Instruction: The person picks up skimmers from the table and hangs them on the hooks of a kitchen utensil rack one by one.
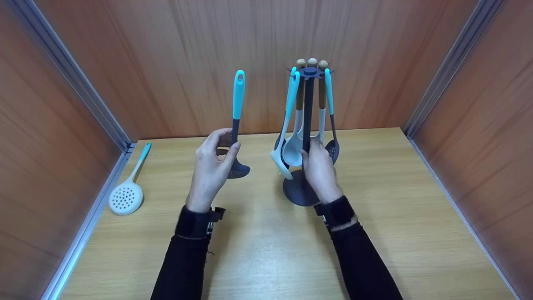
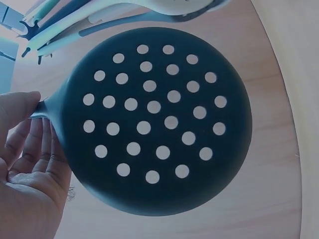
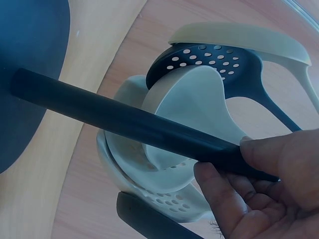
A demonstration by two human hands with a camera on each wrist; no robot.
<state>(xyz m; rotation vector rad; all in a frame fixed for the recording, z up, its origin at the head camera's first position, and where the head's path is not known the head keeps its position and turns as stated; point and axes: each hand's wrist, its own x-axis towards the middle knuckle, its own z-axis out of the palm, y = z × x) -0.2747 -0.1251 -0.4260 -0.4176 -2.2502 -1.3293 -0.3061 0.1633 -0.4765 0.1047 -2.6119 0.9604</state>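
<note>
My left hand (image 1: 208, 168) pinches the dark shaft of a skimmer (image 1: 238, 98) between thumb and fingers, low near its head. The skimmer is upright, turquoise handle up. Its round perforated head (image 2: 128, 117) fills much of the left wrist view, beside the left hand (image 2: 30, 184). My right hand (image 1: 322, 171) grips the dark pole (image 1: 308, 112) of a utensil stand, above its round base (image 1: 300, 193). In the right wrist view, thumb and fingers of the right hand (image 3: 294, 169) hold the pole (image 3: 124, 117). Pale and dark utensils hang around it.
A pale skimmer (image 1: 125, 211) with a turquoise handle lies on the table at the left. On the stand's top holder (image 1: 310, 71) hang a white turquoise-handled utensil (image 1: 292, 91), a white ladle (image 1: 292, 151) and a dark slotted utensil (image 1: 334, 152). Wooden panels enclose the table.
</note>
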